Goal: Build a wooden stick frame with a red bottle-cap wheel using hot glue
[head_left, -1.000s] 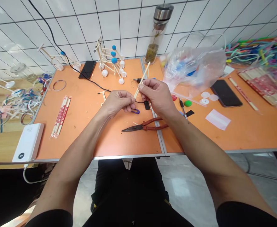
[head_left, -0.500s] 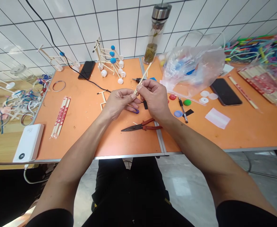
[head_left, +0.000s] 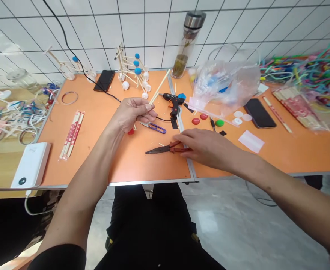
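Note:
My left hand (head_left: 136, 112) pinches a pale wooden chopstick (head_left: 161, 85) that points up and away, with what looks like a shorter piece alongside it. Around the red handles of the long-nose pliers (head_left: 159, 150), the fingers of my right hand (head_left: 201, 146) are closing; the pliers lie flat on the orange table (head_left: 131, 165). Purple-handled thread snips (head_left: 155, 128) rest beyond the pliers, just right of my left hand. Farther back is a black glue gun (head_left: 174, 102). A small red piece (head_left: 131, 131) shows below my left wrist.
Stick models with blue and white caps (head_left: 131, 71) stand at the back beside a phone (head_left: 104, 80). Wrapped chopsticks (head_left: 71, 135) and a power bank (head_left: 31, 165) lie left. Rightward are a tea bottle (head_left: 186, 45), plastic bag (head_left: 223, 82), coloured caps (head_left: 204, 116) and another phone (head_left: 259, 113).
My right hand has let go of the chopstick and come down to the pliers' handles. My left hand, still holding the chopstick, has shifted slightly left, uncovering the glue gun and snips.

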Demonstrator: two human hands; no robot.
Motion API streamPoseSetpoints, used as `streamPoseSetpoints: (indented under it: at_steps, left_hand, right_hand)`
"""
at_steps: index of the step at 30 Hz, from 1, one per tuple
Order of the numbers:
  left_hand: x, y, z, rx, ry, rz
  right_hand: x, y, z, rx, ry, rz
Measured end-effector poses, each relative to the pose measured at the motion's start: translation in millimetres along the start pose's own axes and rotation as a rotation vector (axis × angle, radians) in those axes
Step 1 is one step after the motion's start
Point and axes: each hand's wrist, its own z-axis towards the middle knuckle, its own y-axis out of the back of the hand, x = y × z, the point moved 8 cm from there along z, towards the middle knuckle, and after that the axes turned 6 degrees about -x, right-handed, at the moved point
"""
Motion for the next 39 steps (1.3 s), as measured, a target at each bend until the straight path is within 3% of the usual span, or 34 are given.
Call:
streamPoseSetpoints:
  at_steps: [3,7,11,13,15,18,21,23,26,29,33,39]
  left_hand:
    - [-1.2,-1.7,-1.9,0.032,0.006,-0.037]
    - [-1.9,-2.1,-3.3,0.043,0.014,-0.067]
    - [-1.8,0.5,-0.9,0.047,0.004,-0.082]
    - [-0.1,4.1,1.8,0.034,0.002,-0.077]
    - [1.9,8.2,4.5,0.014,0.001,-0.073]
    - [4.6,9.4,6.1,0.010,0.007,-0.068]
    - [6.2,2.6,3.7,0.017,-0.001,-0.038]
    - [4.3,-3.6,0.5,-0.001,-0.060,0.019]
    - [-3.7,-10.6,-7.0,-0.084,-0.245,0.219]
    - [-20.0,-18.2,-21.4,-0.236,-0.556,0.736]
    - [-18.3,-29.8,-29.6,-0.328,-0.668,1.394]
    - [-6.9,-48.3,-30.6,-0.186,-0.666,1.616]
  right_hand:
    - [2.6,-15.3,-12.0,0.012,0.155,-0.195]
    - [5.5,-24.1,-7.0,-0.082,0.348,-0.262]
    - [5.9,-27.7,-14.1,-0.125,0.386,-0.343]
    - [5.8,-24.6,-25.1,-0.153,0.320,-0.268]
    - [6.1,-18.6,-37.7,-0.198,0.229,-0.056]
    - [-5.4,-11.0,-47.1,-0.299,-0.039,0.303]
    - [-21.4,-7.1,-36.4,-0.466,-0.341,0.541]
    - [-28.3,-9.7,-15.3,-0.588,-0.502,0.827]
    - [-25.0,-9.0,30.9,-0.833,-0.511,1.297]
    - [-20.2,-9.4,67.1,-1.017,-0.521,1.524]
    - [-9.4,-16.1,92.8,-0.962,-0.535,1.641]
    - [-9.5,-26.2,101.1,-0.920,-0.558,1.697]
